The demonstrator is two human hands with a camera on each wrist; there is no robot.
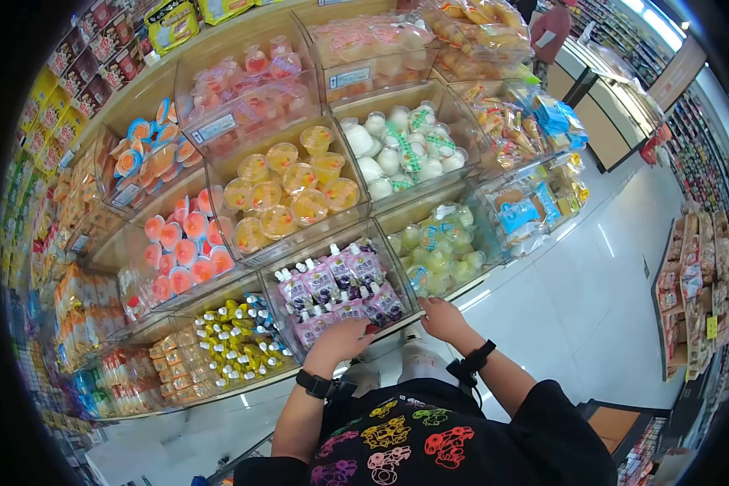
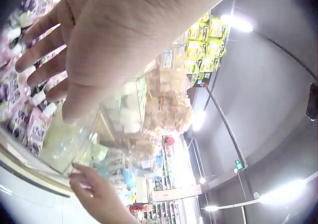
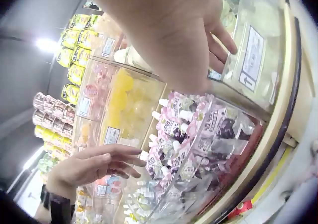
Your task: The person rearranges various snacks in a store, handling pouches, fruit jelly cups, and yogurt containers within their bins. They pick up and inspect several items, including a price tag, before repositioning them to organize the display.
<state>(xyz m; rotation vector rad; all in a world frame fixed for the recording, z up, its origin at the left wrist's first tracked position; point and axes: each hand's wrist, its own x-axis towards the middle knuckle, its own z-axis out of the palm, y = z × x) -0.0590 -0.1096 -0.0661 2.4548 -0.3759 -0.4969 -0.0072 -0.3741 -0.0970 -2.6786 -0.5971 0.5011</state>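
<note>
My left hand (image 1: 342, 338) is held low over the front of a clear bin of purple-and-white spouted pouches (image 1: 320, 283). The left wrist view shows the same hand (image 2: 112, 40) with fingers spread, nothing in them; whether it touches a pouch I cannot tell. To the right, my right hand (image 1: 447, 320) is at the front edge beside the bin of green cups (image 1: 437, 251). Its loosely bent fingers (image 3: 221, 48) hang by that bin's labelled wall (image 3: 251, 60) in the right wrist view, holding nothing visible; contact with the wall is unclear.
Bins of orange-yellow cups (image 1: 292, 190), white cups (image 1: 401, 146) and red cups (image 1: 186, 247) stand behind and to the left. Yellow spouted pouches (image 1: 239, 340) lie at the front left. A wooden rack of packets (image 1: 692, 292) stands across the tiled floor (image 1: 575, 275) on the right.
</note>
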